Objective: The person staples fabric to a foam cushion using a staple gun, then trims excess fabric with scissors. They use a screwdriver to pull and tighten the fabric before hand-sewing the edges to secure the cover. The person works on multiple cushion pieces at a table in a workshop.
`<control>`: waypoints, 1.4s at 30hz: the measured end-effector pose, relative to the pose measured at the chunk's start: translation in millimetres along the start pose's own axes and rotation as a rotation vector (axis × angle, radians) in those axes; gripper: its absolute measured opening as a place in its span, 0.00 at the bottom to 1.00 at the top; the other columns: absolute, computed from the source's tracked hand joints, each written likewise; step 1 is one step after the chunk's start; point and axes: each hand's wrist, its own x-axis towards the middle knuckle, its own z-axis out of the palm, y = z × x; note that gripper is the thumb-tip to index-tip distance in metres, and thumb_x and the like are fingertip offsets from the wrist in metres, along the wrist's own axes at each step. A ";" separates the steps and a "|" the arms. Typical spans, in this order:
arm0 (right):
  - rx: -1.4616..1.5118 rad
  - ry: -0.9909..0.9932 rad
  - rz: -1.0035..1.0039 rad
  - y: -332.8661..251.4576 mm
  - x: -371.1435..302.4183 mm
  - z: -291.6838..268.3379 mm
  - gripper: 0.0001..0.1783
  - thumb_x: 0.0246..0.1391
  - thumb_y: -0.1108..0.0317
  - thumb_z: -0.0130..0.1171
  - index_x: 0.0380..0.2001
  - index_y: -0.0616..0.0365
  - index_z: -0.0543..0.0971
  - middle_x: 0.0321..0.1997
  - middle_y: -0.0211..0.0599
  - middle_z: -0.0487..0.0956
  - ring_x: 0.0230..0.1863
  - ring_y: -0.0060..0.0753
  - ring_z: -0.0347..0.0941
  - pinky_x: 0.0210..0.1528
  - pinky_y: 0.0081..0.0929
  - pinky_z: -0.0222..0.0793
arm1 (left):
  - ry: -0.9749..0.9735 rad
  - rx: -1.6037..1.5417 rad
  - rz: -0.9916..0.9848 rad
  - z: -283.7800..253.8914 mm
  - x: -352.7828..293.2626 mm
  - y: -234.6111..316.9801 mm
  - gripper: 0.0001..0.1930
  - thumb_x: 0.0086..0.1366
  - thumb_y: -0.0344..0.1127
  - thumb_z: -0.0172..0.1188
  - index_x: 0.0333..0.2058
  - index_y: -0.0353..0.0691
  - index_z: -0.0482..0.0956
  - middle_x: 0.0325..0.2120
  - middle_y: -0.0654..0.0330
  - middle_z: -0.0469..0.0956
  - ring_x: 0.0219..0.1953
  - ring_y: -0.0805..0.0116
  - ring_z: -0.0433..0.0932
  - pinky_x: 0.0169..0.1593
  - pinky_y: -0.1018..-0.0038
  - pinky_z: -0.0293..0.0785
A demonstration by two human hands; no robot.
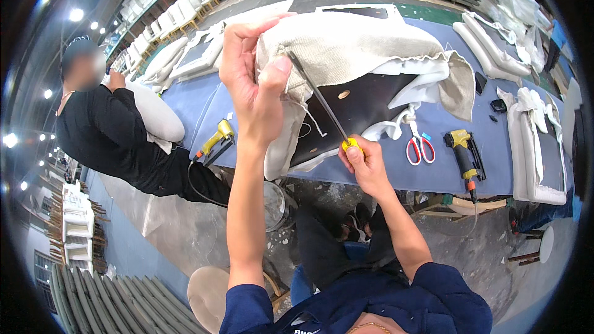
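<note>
Gripping the yellow-handled tool (322, 100) closely, the right hand (366, 164) points its shaft to the corner of the beige cloth (346, 40), which the left hand (257, 89) pinches. The padded panel (371, 89) is at the blue table's (495, 142) near edge. Probably the corner is being worked; next calls for steady, careful pressure. The tip's exact contact is unclear; some left fingers hide behind the cloth.

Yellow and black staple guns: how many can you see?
2. One staple gun lies left of the left hand; the other staple gun lies right of the red and white scissors. Others may be hidden.
</note>
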 end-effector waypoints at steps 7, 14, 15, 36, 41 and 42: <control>-0.054 0.058 0.034 -9.1 -8.4 7.9 0.28 0.67 0.45 0.55 0.27 0.61 0.77 0.19 0.27 0.69 0.22 0.18 0.63 0.26 0.23 0.59 | 0.007 0.031 -0.016 -4.2 -4.3 1.1 0.23 0.57 0.34 0.57 0.50 0.32 0.68 0.50 0.45 0.77 0.54 0.62 0.75 0.62 0.66 0.67; -0.159 0.322 -0.194 5.4 1.0 31.5 0.33 0.67 0.39 0.50 0.34 0.63 0.80 0.21 0.29 0.71 0.20 0.19 0.62 0.23 0.21 0.57 | 0.007 -0.010 -0.032 2.2 -9.0 8.9 0.23 0.58 0.35 0.58 0.51 0.32 0.68 0.51 0.46 0.76 0.55 0.62 0.74 0.62 0.66 0.66; 0.007 0.232 -0.117 4.6 -1.3 33.7 0.34 0.67 0.38 0.49 0.35 0.63 0.80 0.21 0.28 0.71 0.20 0.19 0.62 0.23 0.20 0.56 | 0.007 -0.012 -0.025 1.5 -10.6 8.7 0.23 0.58 0.35 0.58 0.51 0.32 0.68 0.51 0.46 0.76 0.55 0.62 0.74 0.62 0.66 0.66; 0.233 -0.175 0.147 -5.6 -18.4 22.3 0.45 0.66 0.26 0.31 0.23 0.59 0.75 0.14 0.26 0.68 0.15 0.18 0.61 0.17 0.20 0.56 | -0.154 0.376 0.352 12.8 -2.1 11.4 0.29 0.58 0.28 0.47 0.61 0.32 0.56 0.47 0.42 0.78 0.53 0.55 0.76 0.65 0.60 0.62; 1.118 -0.896 0.410 6.1 -8.2 40.7 0.49 0.62 0.21 0.25 0.15 0.56 0.69 0.07 0.22 0.60 0.07 0.19 0.55 0.11 0.21 0.51 | -0.105 0.412 0.324 7.0 3.8 2.3 0.28 0.62 0.32 0.48 0.61 0.34 0.54 0.47 0.42 0.79 0.55 0.56 0.76 0.66 0.61 0.62; 1.170 -1.009 0.324 0.6 -8.4 40.5 0.49 0.61 0.21 0.27 0.13 0.56 0.69 0.06 0.23 0.60 0.07 0.19 0.54 0.10 0.21 0.51 | -0.094 0.371 0.314 9.5 4.2 1.9 0.27 0.61 0.31 0.48 0.60 0.33 0.58 0.48 0.42 0.78 0.56 0.56 0.75 0.66 0.62 0.62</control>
